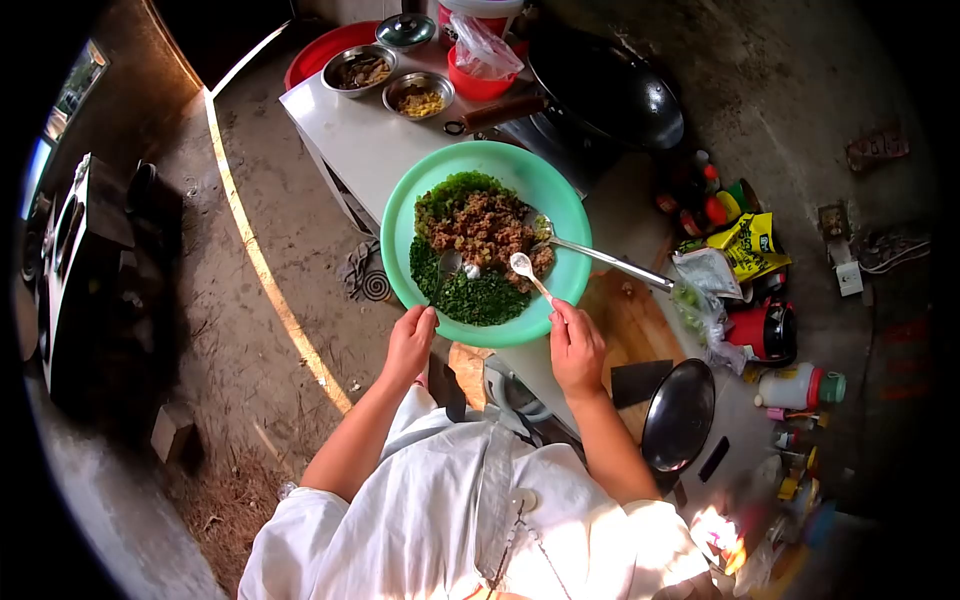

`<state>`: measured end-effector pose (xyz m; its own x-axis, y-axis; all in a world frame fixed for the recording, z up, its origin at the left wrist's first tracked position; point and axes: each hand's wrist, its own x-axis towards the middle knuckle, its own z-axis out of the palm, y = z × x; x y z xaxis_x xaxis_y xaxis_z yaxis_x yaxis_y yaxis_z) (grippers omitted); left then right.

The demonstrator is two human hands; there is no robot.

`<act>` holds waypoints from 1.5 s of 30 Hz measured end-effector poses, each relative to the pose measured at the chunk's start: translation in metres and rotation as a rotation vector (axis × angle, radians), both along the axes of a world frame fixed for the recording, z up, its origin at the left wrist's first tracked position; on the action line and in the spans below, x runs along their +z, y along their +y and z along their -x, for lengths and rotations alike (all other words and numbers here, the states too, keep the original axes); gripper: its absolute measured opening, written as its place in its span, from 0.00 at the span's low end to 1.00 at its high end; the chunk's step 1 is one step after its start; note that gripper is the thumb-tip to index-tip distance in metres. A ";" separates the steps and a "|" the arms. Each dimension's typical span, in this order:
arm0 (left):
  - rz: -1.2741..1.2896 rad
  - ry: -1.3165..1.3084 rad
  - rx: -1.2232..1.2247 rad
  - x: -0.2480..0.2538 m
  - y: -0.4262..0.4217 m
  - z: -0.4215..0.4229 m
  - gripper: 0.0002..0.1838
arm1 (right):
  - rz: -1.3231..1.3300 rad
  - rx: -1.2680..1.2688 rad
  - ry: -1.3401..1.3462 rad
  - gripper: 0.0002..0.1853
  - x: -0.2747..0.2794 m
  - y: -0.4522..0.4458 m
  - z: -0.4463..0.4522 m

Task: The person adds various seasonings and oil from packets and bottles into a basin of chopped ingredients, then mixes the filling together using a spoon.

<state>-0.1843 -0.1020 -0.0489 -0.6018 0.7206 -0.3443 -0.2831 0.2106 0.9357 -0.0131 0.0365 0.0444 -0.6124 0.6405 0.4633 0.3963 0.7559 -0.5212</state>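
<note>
A light green plastic basin (399,210) holds chopped greens (484,302) and browned minced meat (485,224). My right hand (577,345) is closed on the handle of a small white spoon (522,266), whose bowl is over the food. My left hand (411,342) is closed at the near left rim, around the handle end of a dark metal spoon (449,264) that dips into the greens. A small heap of white powder (471,271) lies beside that spoon. A long-handled metal ladle (612,254) rests in the basin, its handle over the right rim.
Two metal bowls of food (358,71), a red bucket and a lidded pot stand on the white table (345,125). A black wok (605,85) is behind the basin. Seasoning packets (748,246), jars, a wooden board (625,322) and a dark oval lid (678,415) lie right.
</note>
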 end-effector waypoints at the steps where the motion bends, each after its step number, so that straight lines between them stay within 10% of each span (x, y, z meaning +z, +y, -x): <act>1: 0.001 -0.017 -0.016 -0.001 -0.001 0.003 0.14 | -0.030 -0.011 -0.022 0.09 -0.002 -0.001 0.002; 39: 0.049 0.095 -0.099 0.050 0.050 -0.021 0.15 | -0.068 0.104 0.079 0.17 -0.053 0.027 -0.004; 45: 0.090 0.005 -0.006 0.038 0.056 -0.023 0.13 | -0.119 -0.102 0.355 0.18 0.024 0.039 -0.076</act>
<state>-0.1610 -0.0461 -0.0112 -0.5998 0.6905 -0.4043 -0.2766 0.2953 0.9145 0.0632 0.0753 0.0687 -0.3363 0.6192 0.7096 0.2834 0.7851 -0.5508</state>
